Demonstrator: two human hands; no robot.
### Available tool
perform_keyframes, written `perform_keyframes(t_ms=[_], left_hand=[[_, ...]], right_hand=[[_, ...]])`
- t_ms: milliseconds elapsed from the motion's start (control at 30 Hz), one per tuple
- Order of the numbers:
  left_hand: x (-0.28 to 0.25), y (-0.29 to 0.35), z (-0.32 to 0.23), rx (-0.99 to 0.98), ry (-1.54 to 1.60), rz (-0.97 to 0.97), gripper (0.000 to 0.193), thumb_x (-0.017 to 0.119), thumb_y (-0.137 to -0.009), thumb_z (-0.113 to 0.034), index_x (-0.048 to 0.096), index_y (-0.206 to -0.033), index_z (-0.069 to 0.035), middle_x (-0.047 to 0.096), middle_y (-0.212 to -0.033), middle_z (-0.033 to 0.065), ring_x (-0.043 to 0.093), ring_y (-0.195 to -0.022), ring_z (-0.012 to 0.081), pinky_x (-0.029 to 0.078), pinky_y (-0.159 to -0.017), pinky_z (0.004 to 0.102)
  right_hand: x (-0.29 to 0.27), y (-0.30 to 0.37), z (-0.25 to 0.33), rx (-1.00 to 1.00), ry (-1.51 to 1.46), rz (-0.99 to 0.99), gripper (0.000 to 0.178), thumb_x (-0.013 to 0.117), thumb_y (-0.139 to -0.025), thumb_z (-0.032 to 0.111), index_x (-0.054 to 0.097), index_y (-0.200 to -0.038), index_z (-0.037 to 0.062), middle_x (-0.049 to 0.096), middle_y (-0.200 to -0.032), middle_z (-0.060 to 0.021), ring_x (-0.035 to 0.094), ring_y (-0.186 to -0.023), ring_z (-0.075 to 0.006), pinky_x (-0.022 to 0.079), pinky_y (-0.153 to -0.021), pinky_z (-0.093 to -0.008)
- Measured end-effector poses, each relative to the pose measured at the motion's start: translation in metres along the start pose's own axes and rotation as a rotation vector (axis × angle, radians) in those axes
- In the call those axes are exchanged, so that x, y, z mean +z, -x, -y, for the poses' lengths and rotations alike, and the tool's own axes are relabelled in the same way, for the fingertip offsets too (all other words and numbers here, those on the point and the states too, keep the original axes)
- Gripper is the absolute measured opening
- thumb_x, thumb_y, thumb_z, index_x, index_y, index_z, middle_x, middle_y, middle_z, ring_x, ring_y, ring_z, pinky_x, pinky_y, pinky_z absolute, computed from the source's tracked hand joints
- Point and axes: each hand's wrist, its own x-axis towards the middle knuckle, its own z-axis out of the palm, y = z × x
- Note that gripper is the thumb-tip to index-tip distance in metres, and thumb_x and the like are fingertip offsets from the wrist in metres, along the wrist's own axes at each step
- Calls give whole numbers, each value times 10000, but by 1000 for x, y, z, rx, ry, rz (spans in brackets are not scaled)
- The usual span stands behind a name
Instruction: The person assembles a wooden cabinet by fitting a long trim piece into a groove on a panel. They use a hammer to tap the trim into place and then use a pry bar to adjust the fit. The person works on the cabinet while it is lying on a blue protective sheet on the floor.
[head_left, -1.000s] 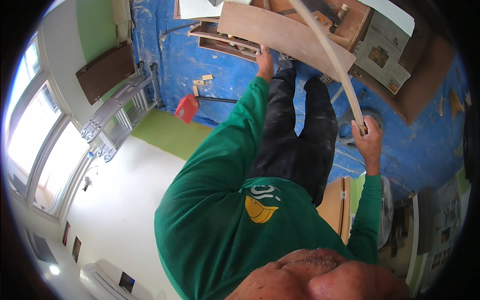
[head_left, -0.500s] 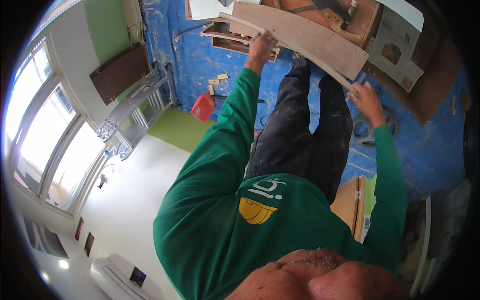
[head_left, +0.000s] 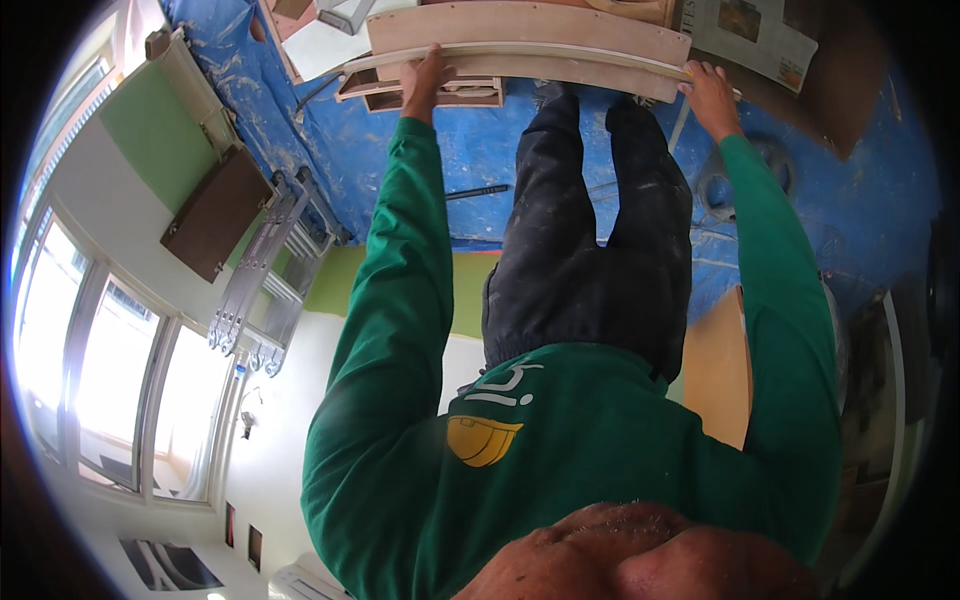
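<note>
Nearest, the person's green sweater point(head_left: 400, 260) spreads wide, a yellow helmet printed on its chest, and below it come dark trousers point(head_left: 590, 230) smudged with pale dust. Both arms reach out, well apart. The right hand point(head_left: 712, 98) pinches a long, thin wooden strip point(head_left: 560, 48) near its right end, fingers curled over it. The left hand point(head_left: 425, 80) is at the strip toward its other end, one finger pointing up across it; I can't tell whether it grips or only presses. The strip runs crosswise between the hands, bowed a little in this view, over the face of a wide, pale brown board point(head_left: 530, 22). From here I can't make out whether the two touch.

Just below the board's left part, open wooden compartments point(head_left: 450, 95) show by the left hand. Right of the board lies a newspaper sheet point(head_left: 745, 40). A blue sheet point(head_left: 340, 140) covers the floor, with a dark bar point(head_left: 478, 191) lying on it left of the legs. Farther off to the left stand a metal ladder point(head_left: 270, 260), a dark brown panel point(head_left: 215, 212) beside it, and bright windows point(head_left: 120, 330).
</note>
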Motion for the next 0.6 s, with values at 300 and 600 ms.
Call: perform_keyframes(t_ms=[300, 600], left_hand=[[-61, -36, -13, -8, 116, -263, 554, 619, -1022, -400, 532, -1206, 115, 664, -1105, 223, 724, -888, 310, 640, -723, 436], [-131, -67, -19, -105, 323, -223, 157, 628, -1059, -238, 627, -1051, -81, 596, -822, 2, 567, -757, 143, 451, -593, 265]], right_hand=[[27, 30, -14, 693, -745, -266, 409, 787, -918, 328, 626, -1132, 19, 632, -957, -83, 615, -806, -258, 506, -684, -403], [93, 3, 1, 1074, -2266, -168, 278, 830, -911, 272, 634, -986, 90, 557, -798, 9, 366, -524, -76, 323, -477, -240]])
